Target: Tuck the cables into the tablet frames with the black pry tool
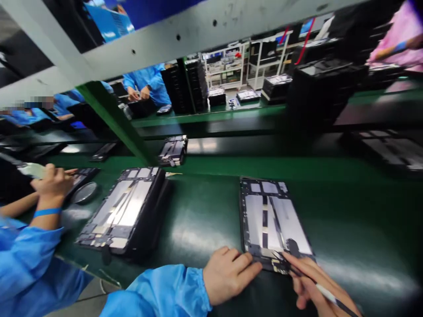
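Observation:
An opened tablet [287, 215], its silver batteries and dark flex cables showing, lies on the green bench in front of me. My left hand [231, 274] rests at its lower left corner, with loosely bent fingers and the forefinger along the bottom edge. In my right hand [319, 281] is a pair of tweezers [325, 291], dark with a pale section. Their tips meet the small parts near the tablet's bottom edge. Exactly what the tips touch is too small to make out.
Left of me stands a stack of opened tablets [128, 207]. Beyond it, a co-worker's hand [51, 185] works near a round clear dish [84, 193]. A conveyor [231, 147] carries another opened tablet [173, 149]. A green post [114, 119] and grey beam [198, 33] cross ahead.

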Available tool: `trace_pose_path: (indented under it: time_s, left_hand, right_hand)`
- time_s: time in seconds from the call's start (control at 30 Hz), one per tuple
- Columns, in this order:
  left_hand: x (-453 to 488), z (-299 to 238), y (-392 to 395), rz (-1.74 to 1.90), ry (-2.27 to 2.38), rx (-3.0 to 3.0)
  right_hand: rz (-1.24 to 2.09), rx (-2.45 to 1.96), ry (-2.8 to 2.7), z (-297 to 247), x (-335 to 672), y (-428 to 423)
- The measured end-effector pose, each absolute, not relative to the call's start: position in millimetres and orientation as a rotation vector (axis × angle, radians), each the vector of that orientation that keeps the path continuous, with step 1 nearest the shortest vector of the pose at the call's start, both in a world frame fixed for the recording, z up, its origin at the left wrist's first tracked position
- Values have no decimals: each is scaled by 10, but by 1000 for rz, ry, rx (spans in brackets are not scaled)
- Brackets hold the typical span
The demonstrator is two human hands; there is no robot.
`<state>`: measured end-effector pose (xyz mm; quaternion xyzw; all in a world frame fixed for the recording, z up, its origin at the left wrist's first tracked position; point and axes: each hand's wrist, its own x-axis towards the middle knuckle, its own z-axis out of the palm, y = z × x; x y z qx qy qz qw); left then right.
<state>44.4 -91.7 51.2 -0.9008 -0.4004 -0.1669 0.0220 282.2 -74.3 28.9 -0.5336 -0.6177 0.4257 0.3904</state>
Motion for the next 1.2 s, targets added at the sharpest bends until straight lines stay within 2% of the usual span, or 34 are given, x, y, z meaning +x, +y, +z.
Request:
trace_pose_path:
  time_s: [0.13,0.47,0.73,0.93,1.2]
  left_hand:
    - [438,508,-934,-435,-1262,-2814]
    - [403,420,-899,-575,-1196,-2786]
    - [364,412,-886,-617,-1171,-2804]
    - [287,451,-855,-762,-1097,-2810]
    - [286,421,-819,-834,-1105,-2818]
  right_hand:
    - [1186,-1298,-1610,421,2841,-759]
    - [1043,-1209,-1894,545,2674,-723]
    - [1107,-1322,-1724,456,2841,-694]
    - [1236,-1166,-1729,453,2821,-736]
    - [1201,-1004,-1990,642,2694,-704]
